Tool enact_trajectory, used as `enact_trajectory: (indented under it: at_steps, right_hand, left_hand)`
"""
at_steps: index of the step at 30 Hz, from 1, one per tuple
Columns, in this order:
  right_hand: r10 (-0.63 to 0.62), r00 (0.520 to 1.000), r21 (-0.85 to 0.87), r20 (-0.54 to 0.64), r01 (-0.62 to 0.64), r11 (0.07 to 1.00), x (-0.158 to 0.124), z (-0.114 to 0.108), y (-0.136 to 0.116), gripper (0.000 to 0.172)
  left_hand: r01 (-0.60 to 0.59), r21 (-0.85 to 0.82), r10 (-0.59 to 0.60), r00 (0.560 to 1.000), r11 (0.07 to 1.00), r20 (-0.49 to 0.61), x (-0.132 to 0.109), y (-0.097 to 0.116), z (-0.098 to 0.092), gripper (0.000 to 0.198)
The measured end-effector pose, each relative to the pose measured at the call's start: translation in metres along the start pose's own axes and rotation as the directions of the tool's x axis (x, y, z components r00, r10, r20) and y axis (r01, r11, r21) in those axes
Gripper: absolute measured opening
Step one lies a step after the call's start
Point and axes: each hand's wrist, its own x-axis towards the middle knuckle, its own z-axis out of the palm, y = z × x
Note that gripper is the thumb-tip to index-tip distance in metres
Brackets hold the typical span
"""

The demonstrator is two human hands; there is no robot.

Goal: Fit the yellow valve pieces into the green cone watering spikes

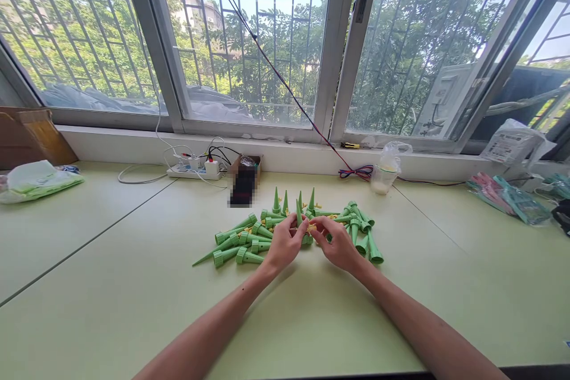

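Note:
My left hand is closed around a green plastic watering spike, its pointed end upward. A small yellow valve piece is pinched between the fingertips of my right hand, against the side of that spike. Left of my hands lie several loose green spikes with ribbed caps. To the right is another group of green cones, some showing their open wide ends. Beyond my fingers, several spikes stand upright on their caps, with small yellow pieces among them. My fingers partly hide the join between spike and yellow piece.
A power strip with cables and a small box, partly pixelated, sit by the window wall. Further right are coiled wire, a bagged cup and plastic packets. A green-and-white package lies at far left.

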Motion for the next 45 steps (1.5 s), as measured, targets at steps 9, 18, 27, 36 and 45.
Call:
enact_trajectory:
  at_steps: [9,18,27,36,45]
  right_hand:
    - [-0.013,1.000,-0.022,-0.006,0.013,1.000,-0.0009,0.0013,0.0027,0.015]
    - [0.014,1.000,-0.060,-0.005,-0.014,0.998,-0.0003,0.0014,0.0034,0.022]
    - [-0.005,1.000,-0.045,-0.008,0.005,0.999,-0.0007,0.0019,0.0037,0.019]
    - [0.026,1.000,-0.015,-0.003,-0.027,1.000,-0.0006,0.0020,0.0020,0.020]
    - [0.027,1.000,-0.047,0.003,-0.027,0.999,0.0000,0.0006,0.0017,0.025]
  left_hand:
    - [0.001,0.010,-0.001,0.999,1.000,0.036,0.0003,-0.0045,0.0002,0.032]
    - [0.012,0.026,-0.014,0.998,1.000,0.063,-0.0001,-0.0037,-0.0001,0.032]
    - [0.013,0.043,-0.015,0.999,0.999,0.045,-0.0003,-0.0038,-0.0002,0.033]
    - [-0.004,0.109,0.001,1.000,0.994,0.031,-0.0006,-0.0057,-0.0008,0.032]
    - [-0.015,0.121,0.011,1.000,0.993,0.027,-0.0015,-0.0040,-0.0007,0.032]
